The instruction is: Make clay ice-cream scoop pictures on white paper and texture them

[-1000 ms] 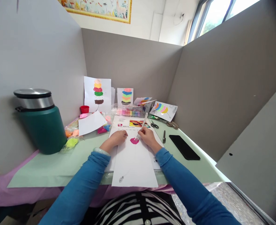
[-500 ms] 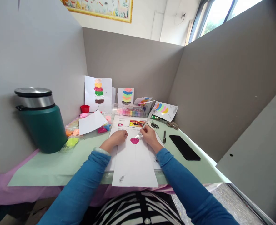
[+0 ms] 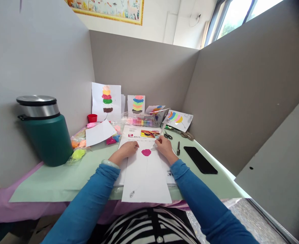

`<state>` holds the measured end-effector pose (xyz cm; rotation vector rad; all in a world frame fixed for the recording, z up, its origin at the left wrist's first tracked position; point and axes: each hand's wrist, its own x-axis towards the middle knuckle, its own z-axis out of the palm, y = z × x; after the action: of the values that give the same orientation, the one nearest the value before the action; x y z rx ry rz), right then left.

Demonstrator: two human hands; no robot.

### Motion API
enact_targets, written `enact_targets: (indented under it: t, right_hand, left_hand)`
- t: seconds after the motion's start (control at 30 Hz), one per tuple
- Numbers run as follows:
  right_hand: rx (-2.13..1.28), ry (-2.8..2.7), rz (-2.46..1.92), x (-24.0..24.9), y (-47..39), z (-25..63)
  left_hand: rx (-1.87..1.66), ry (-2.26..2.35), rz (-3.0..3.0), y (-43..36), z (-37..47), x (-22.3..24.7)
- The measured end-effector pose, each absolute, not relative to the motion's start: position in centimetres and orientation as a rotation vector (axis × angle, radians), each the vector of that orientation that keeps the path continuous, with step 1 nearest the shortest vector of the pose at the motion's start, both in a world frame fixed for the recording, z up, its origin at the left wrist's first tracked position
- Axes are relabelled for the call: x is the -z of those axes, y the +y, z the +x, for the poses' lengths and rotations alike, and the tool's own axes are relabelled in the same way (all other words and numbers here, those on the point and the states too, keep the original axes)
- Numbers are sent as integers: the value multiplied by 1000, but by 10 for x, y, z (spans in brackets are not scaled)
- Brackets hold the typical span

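Observation:
A tall sheet of white paper point(image 3: 146, 183) lies in front of me, its lower end over the table edge. On it sits a flattened magenta clay patch point(image 3: 146, 153) with a rough surface, above a thin drawn line and a small dark leaf-like sketch point(image 3: 131, 194). My right hand point(image 3: 164, 146) is closed around a pale, see-through plastic fork point(image 3: 153, 146). The tines point down and left, just right of the patch and apart from it. My left hand point(image 3: 126, 151) rests on the sheet's upper left edge, fingers loosely bent, holding nothing I can see.
A green bottle point(image 3: 46, 135) stands at the left, near bags of coloured clay point(image 3: 78, 154). Small clay pictures point(image 3: 107, 101) lean against the back partition. To the right lie black scissors point(image 3: 168, 135), a small knife-like tool point(image 3: 178, 148) and a black phone-like slab point(image 3: 200, 160).
The fork's tines have come off the magenta patch and moved slightly right with my right hand. My left hand has stayed in place.

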<state>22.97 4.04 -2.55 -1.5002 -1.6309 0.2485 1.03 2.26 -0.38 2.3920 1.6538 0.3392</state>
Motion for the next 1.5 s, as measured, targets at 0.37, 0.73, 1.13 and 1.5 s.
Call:
enact_targets:
  t: [0.37, 0.73, 1.13, 1.5]
  right_hand:
    - [-302, -1725, -1470, 26, 35, 218]
    - [-369, -1682, -1388, 25, 32, 215]
    - [-225, -1672, -1506, 24, 36, 228]
    - [-332, -1790, -1456, 24, 31, 217]
  left_hand:
    - [-337, 1674, 2394, 20, 11, 1]
    - [-346, 1655, 2407, 23, 11, 4]
    - [-372, 1644, 2382, 23, 9, 5]
    - [-339, 1656, 2399, 21, 10, 2]
